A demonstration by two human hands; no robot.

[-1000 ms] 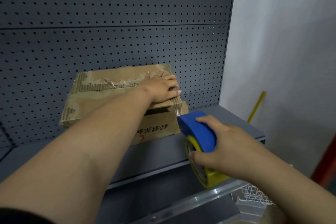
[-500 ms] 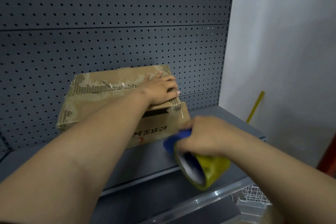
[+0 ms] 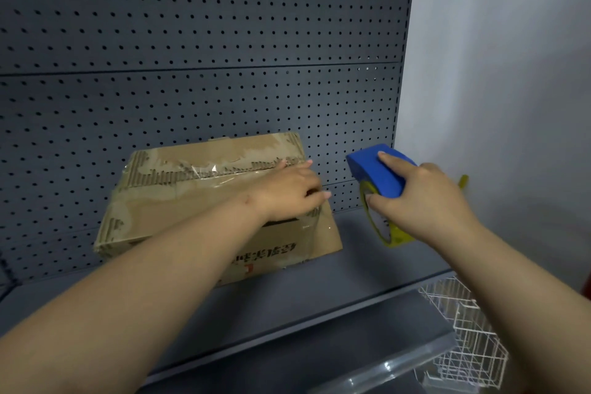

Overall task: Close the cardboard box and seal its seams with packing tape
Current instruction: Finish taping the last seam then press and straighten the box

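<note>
Your left hand (image 3: pixel 287 192) lies flat on top of the cardboard box (image 3: pixel 179 198), close to its right front corner. The fingers are stretched out and press down on the lid; this hand holds nothing, it only presses. The box stands on the grey shelf (image 3: pixel 319 281), on the left part of it, with its back side near the pegboard (image 3: pixel 192 57); I cannot tell if it touches the board. The top of the box is worn, and the paper is torn so that the ribs show in many places. A strip of clear tape (image 3: pixel 217 176) runs along the top from the left side up to your left hand, and some shiny tape is also on the front face, just below the fingers. Under your hand there is a dark narrow gap between the lid and the front face. Your right hand (image 3: pixel 422 201) grips the tape dispenser (image 3: pixel 377 173), with the fingers curled over its blue cover and the thumb on the side of the yellow roll (image 3: pixel 380 227). You hold the dispenser in the air above the shelf, to the right of the box and apart from it. I cannot tell if any tape joins the dispenser to the box. At the lower right, below the shelf edge, there is a white wire basket (image 3: pixel 463 339), and on the right stands a pale wall (image 3: pixel 511 73).
</note>
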